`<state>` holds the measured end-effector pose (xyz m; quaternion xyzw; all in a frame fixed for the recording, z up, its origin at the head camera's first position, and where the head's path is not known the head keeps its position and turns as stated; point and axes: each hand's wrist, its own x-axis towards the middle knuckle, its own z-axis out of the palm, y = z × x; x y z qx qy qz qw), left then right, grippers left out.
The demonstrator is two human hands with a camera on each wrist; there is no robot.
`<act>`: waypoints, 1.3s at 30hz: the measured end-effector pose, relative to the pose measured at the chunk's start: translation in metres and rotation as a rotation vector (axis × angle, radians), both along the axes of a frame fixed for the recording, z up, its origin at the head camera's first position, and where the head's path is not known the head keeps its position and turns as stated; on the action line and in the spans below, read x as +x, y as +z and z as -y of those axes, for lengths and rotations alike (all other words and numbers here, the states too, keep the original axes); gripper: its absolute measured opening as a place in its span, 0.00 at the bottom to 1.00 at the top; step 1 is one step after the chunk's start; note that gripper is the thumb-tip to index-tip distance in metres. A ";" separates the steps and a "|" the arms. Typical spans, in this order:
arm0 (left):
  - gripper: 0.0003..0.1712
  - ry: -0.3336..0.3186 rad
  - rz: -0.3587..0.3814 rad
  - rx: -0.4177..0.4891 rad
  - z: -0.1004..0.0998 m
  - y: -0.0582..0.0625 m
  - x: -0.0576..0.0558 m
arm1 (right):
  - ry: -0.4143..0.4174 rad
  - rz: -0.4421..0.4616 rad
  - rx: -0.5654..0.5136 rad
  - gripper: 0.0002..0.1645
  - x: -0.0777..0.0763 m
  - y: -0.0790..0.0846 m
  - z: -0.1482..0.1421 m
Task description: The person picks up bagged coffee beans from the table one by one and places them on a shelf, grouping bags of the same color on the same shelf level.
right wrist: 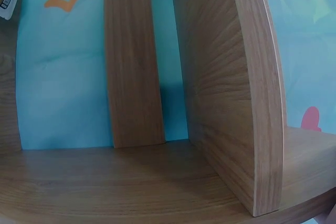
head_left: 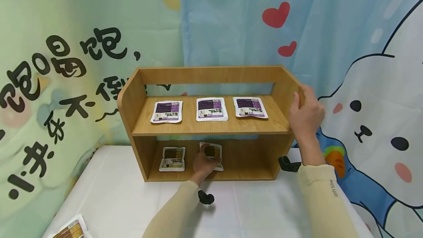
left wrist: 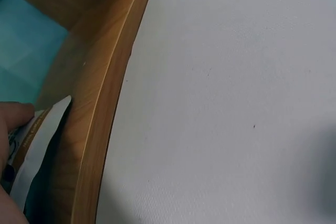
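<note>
On the lower shelf my left hand (head_left: 203,164) holds a flat white-edged packet (head_left: 216,152) with a dark and gold label. In the left wrist view the thumb lies on that packet (left wrist: 38,150), which is tilted up off the wood; the fingers are mostly hidden. To its left lies a similar packet (head_left: 172,159). My right hand (head_left: 307,111) grips the right side panel of the two-tier wooden shelf (head_left: 211,133), thumb on the near side. Three purple-labelled packets, left (head_left: 166,112), middle (head_left: 212,109) and right (head_left: 250,107), lie in a row on the upper tier.
The shelf stands on a white table (head_left: 251,208). Another packet (head_left: 73,229) with a brown label lies at the table's front left, partly cut off. Behind hangs a printed curtain (head_left: 228,21) with hearts, lettering and a white cartoon animal.
</note>
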<state>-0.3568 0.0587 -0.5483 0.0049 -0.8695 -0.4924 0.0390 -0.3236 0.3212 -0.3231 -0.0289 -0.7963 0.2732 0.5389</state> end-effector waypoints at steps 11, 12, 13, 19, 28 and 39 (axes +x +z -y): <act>0.39 0.097 -0.090 -0.054 -0.007 -0.011 0.001 | -0.001 -0.005 0.009 0.19 -0.001 0.001 -0.001; 0.39 0.101 -0.094 -0.062 -0.007 -0.011 0.000 | -0.001 -0.005 0.007 0.19 -0.001 0.001 -0.001; 0.39 0.107 -0.099 -0.061 -0.006 -0.011 0.000 | 0.000 -0.007 0.005 0.19 -0.001 0.002 0.000; 0.38 0.116 -0.096 -0.068 -0.003 -0.008 -0.002 | 0.003 0.003 -0.008 0.19 -0.002 0.004 0.003; 0.39 0.103 -0.076 -0.052 -0.005 -0.013 -0.002 | -0.009 0.004 0.007 0.19 0.000 0.001 0.001; 0.35 0.097 -0.159 0.042 0.009 -0.004 0.011 | -0.004 0.005 0.007 0.19 0.000 -0.001 -0.001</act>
